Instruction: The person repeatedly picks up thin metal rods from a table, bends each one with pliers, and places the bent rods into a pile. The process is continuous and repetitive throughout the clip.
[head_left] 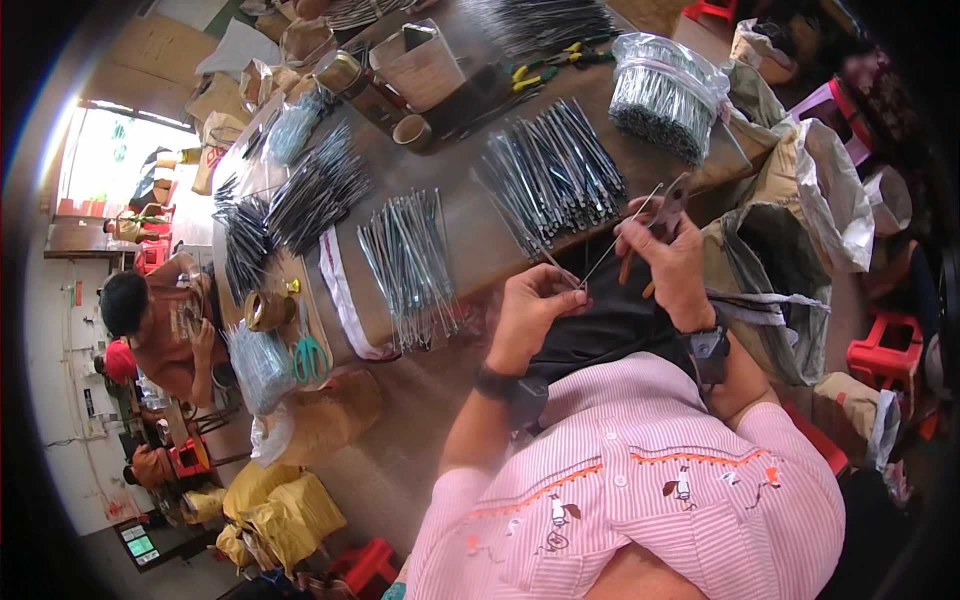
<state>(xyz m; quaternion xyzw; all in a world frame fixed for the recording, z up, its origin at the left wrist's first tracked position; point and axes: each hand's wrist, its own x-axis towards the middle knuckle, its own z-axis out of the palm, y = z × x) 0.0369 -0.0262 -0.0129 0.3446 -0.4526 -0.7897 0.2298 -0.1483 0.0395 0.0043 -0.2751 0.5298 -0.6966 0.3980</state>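
Note:
Above my lap, at the table's near edge, my left hand [533, 312] pinches the lower ends of thin metal rods [603, 260]. One rod slants up toward my right hand [672, 262], and another runs up and left toward the table. My right hand is closed around a pair of pliers [672, 207], jaws up and handles below the fingers. Whether the right fingertips also touch the rod I cannot tell. Just beyond my hands lies a wide pile of metal rods [560, 165]. Further left is a smaller pile of similar rods [405, 265].
A plastic-wrapped bundle of rods [660, 105] stands at the table's right. Yellow-handled pliers [535, 77], a clear plastic container [418, 65] and teal scissors [311, 358] are on the table. Open sacks [770, 280] and a red stool [885, 350] stand right. Another person [170, 325] sits left.

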